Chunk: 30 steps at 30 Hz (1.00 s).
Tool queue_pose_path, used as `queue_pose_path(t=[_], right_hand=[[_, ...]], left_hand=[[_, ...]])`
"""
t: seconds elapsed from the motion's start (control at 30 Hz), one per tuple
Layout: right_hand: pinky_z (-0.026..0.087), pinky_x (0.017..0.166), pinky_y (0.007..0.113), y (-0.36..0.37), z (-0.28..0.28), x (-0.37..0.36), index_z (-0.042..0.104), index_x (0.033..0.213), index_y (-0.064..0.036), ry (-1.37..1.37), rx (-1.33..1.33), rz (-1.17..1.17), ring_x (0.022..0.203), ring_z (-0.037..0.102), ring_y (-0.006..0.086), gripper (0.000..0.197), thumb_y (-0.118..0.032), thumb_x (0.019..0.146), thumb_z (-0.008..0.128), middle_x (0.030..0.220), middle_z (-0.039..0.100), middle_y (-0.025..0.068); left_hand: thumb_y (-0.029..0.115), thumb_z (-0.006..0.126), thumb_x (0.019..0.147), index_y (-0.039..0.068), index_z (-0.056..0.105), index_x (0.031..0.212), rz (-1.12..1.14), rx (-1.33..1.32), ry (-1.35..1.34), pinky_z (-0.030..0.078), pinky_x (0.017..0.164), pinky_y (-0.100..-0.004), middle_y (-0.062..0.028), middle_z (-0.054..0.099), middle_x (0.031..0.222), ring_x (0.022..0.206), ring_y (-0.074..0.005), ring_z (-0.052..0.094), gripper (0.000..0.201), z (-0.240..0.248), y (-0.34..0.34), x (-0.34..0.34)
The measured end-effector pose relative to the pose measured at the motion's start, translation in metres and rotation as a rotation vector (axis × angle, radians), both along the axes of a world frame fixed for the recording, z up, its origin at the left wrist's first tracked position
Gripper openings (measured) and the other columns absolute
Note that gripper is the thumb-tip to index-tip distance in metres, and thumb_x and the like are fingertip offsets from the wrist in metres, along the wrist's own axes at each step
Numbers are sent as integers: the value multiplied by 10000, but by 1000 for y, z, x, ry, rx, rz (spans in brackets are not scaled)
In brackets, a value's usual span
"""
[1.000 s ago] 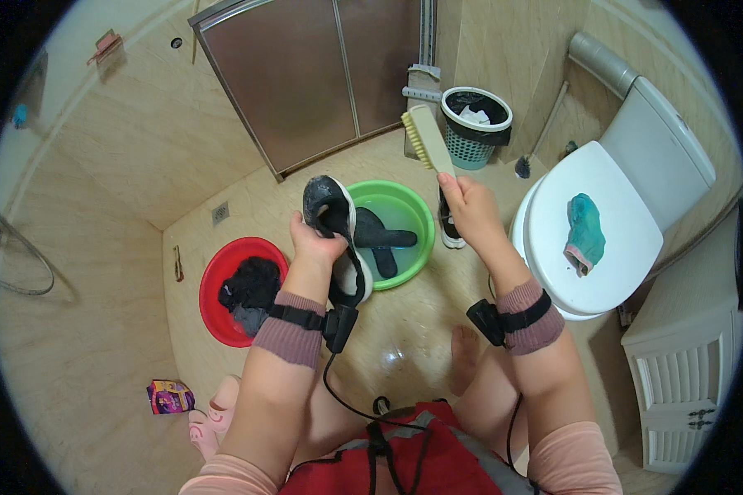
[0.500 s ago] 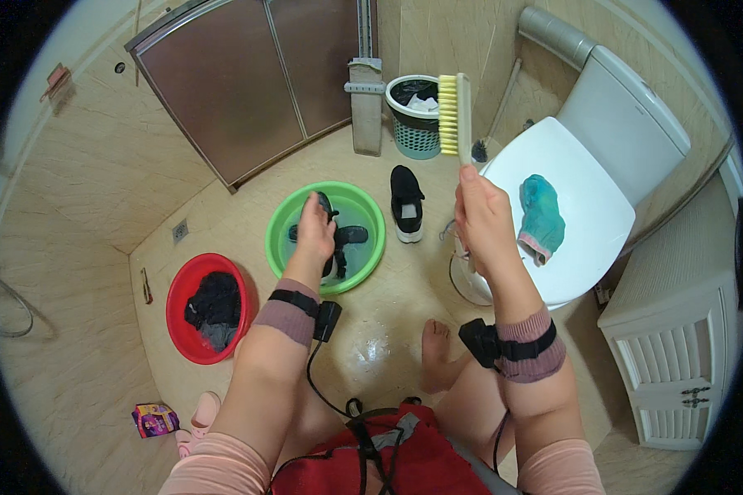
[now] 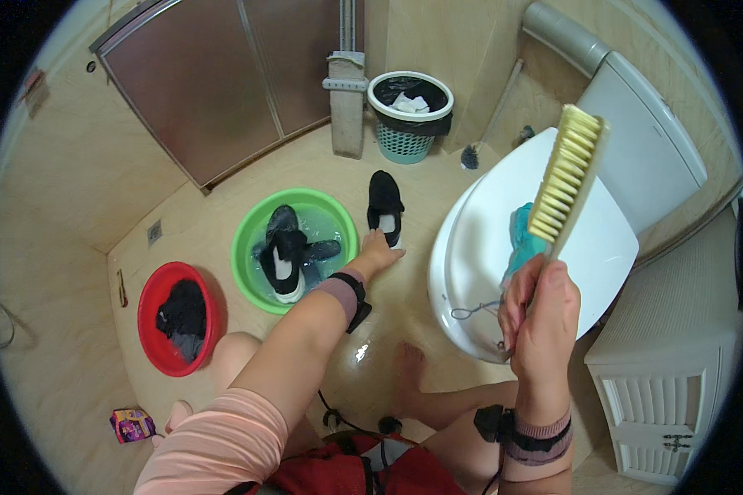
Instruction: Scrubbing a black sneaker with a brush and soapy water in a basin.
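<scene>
My left hand (image 3: 377, 254) is at the heel of a black slip-on shoe (image 3: 385, 198) on the floor, its fingers and thumb closed about the heel edge. The shoe has a white sole and a pale insole. Raised over the toilet lid, my right hand (image 3: 545, 313) grips a scrub brush (image 3: 568, 177) by its handle, yellowish bristles facing left. Left of the shoe, a green basin (image 3: 238, 252) holds water, another black shoe (image 3: 285, 260) with a white sole, and dark strapped footwear (image 3: 322, 250). A teal cloth item (image 3: 522, 239) lies on the lid, partly hidden by the brush and hand.
A red basin (image 3: 144, 322) with dark wet cloth stands at left. A lidless waste bin (image 3: 404, 144) sits by the far wall, near a toilet brush (image 3: 469, 157). The white toilet (image 3: 462, 272) and a louvred cabinet (image 3: 648, 404) fill the right. The floor (image 3: 362, 355) has wet patches.
My left hand has left the green basin and moved right to the shoe on the floor. A black shoe now shows in the basin. The brush has moved right and nearer, tilting.
</scene>
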State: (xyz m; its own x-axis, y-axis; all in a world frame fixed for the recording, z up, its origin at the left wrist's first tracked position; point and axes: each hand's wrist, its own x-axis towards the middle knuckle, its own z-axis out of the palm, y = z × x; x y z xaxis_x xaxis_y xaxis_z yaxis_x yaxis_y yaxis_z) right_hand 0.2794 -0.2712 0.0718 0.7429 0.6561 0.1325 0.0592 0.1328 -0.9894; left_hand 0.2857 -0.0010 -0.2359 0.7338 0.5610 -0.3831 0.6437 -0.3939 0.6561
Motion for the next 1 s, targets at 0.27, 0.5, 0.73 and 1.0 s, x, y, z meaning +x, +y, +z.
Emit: queue_pose_path(t=[0.27, 0.5, 0.73, 1.0], right_hand=[[180, 298, 218, -2, -1, -1, 377, 722, -79, 37, -2, -122, 357, 226, 66, 586, -618, 953, 368, 507, 308, -17], [184, 284, 211, 4, -1, -4, 365, 717, -92, 99, 47, -153, 343, 225, 58, 592, -641, 939, 373, 504, 304, -20], [175, 289, 201, -3, 1, -10, 362, 722, -80, 22, 83, 33, 352, 228, 49, 588, -624, 944, 385, 520, 307, -17], [270, 361, 225, -13, 12, -28, 453, 753, -9, 53, 136, 174, 412, 374, 88, 610, -586, 951, 423, 550, 398, 23]], left_hand=[[448, 655, 780, -33, 291, 1429, -166, 264, 236, 270, 1113, -418, -199, 362, 1463, 1371, -314, 327, 885, -31, -6, 60], [244, 571, 876, 106, 689, 1035, -486, 582, 421, 466, 763, -404, -87, 704, 986, 910, -249, 663, 241, -58, -60, -26], [314, 524, 897, 28, 601, 1192, -418, 223, 566, 449, 862, -383, -170, 671, 1082, 1066, -305, 615, 418, -68, -142, -142], [483, 671, 822, 44, 530, 1303, 652, -670, -46, 335, 1044, -392, -136, 555, 1324, 1241, -309, 492, 665, -76, -122, -197]])
